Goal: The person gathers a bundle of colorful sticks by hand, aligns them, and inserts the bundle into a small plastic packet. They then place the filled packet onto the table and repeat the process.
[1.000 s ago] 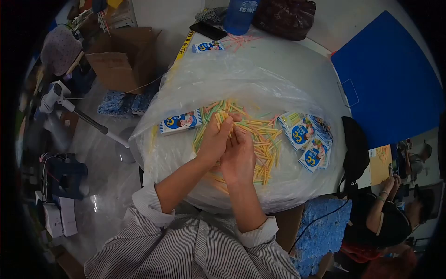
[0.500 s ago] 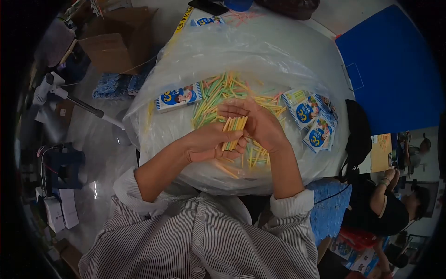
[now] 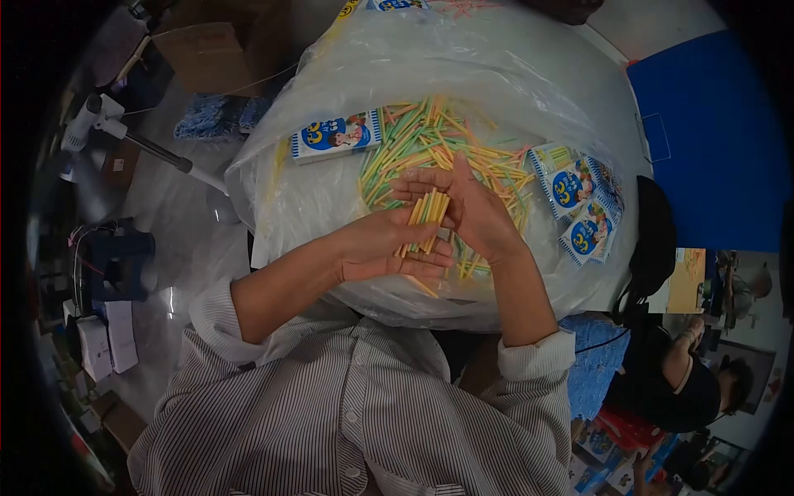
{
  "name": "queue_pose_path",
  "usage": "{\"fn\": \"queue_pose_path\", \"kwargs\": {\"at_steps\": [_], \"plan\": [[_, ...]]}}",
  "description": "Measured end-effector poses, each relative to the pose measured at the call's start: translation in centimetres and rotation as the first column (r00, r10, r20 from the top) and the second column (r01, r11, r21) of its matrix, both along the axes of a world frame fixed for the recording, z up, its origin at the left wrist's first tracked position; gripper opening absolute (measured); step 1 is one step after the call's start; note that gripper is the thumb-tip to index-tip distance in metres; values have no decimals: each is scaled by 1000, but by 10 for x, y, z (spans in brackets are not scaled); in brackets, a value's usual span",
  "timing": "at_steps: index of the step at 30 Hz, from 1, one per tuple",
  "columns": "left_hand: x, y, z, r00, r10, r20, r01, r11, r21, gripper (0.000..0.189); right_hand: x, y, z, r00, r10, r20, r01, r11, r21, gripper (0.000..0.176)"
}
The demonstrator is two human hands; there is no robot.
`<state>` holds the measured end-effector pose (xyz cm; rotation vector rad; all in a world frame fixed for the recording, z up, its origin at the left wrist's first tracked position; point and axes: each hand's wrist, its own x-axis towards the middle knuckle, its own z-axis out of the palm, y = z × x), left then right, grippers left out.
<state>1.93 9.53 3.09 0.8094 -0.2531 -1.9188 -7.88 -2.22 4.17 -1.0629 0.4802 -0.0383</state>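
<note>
In the middle of the head view, my left hand [image 3: 380, 246] holds a bundle of thin yellow and orange straw-like sticks [image 3: 424, 219], thumb over them and fingers underneath. Against the bundle's right side rests my right hand [image 3: 484, 217], cupped, its fingers stretched out past the top ends and the thumb raised. Just beyond both hands lies a loose pile of similar green, yellow and pink sticks [image 3: 413, 140] on a clear plastic bag [image 3: 331, 194]. A few sticks lie under my hands, partly hidden.
Left of the pile lies a blue-and-white printed packet [image 3: 337, 136]; several more packets [image 3: 575, 188] are grouped at the right. A black item [image 3: 653, 231] and a blue panel [image 3: 711, 140] stand farther right. Another person [image 3: 682, 380] sits at lower right. A cardboard box [image 3: 203, 54] is at upper left.
The camera view has shifted, so the table contents appear higher and farther right. My left fingers have spread somewhat under the bundle, and my right thumb has lifted away.
</note>
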Motion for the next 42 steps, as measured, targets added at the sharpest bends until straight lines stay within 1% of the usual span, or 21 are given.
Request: {"fn": "queue_pose_path", "kwargs": {"at_steps": [5,7,9,11,12,15,16,17,18,20,24,25,26,29,31,32,35,37,39,41,42], "plan": [[3,1,-11,999,2,36,1,997,-76,27,-2,-4,-17,996,84,43,-69,958,-278,65],[2,2,-5,1000,10,18,-9,1000,-7,25,-2,-4,-16,992,119,34,-103,944,-313,64],[2,2,-10,1000,22,-4,-22,999,-46,21,-2,-1,-5,988,153,23,-136,927,-349,63],[1,0,-15,999,31,-24,-34,995,-90,18,-2,4,14,958,234,-167,-287,825,-488,60],[1,-1,-17,999,34,4,-34,993,-110,18,-2,4,12,958,233,-167,-286,821,-493,60],[1,-3,-5,996,79,47,-74,992,-107,18,1,8,4,980,188,-70,-197,835,-514,53],[2,-5,0,991,121,62,-116,990,-82,18,5,11,6,998,-27,62,53,875,-481,48],[3,-7,4,990,123,68,-116,988,-99,18,7,11,9,952,-241,186,299,858,-417,43],[5,-9,8,981,158,109,-150,985,-84,18,7,8,10,951,-236,199,301,851,-430,43],[11,-13,8,967,199,158,-187,979,-86,19,4,0,9,950,-306,66,301,834,-463,29],[19,-17,-11,923,169,346,-108,976,-189,20,7,9,7,956,-281,80,288,865,-411,16],[19,-18,-11,900,182,396,-107,973,-203,21,11,12,6,939,-325,109,342,868,-361,13],[19,-18,-8,898,185,400,-106,972,-210,21,14,13,5,920,-368,137,392,867,-308,10],[22,-17,-4,860,272,431,-184,954,-235,22,20,12,-3,904,-387,181,427,831,-356,10],[24,-18,-13,902,292,318,-219,944,-247,21,27,14,-7,886,-426,182,463,811,-357,8],[24,-18,-16,900,295,319,-220,943,-251,21,28,15,-8,868,-465,176,497,791,-358,6],[27,-19,-22,880,314,356,-233,939,-253,21,30,17,-7,860,-466,209,510,791,-337,4],[28,-17,-22,863,271,426,-162,947,-276,22,30,17,-7,850,-459,260,523,798,-300,6],[28,-15,-22,875,286,391,-183,942,-280,22,27,14,-11,832,-459,310,539,801,-261,8],[27,-15,-21,884,301,357,-205,937,-284,23,23,9,-16,877,-389,283,474,797,-374,8],[27,-15,-19,880,309,362,-207,934,-293,23,23,9,-15,879,-389,275,471,800,-371,8]]}}
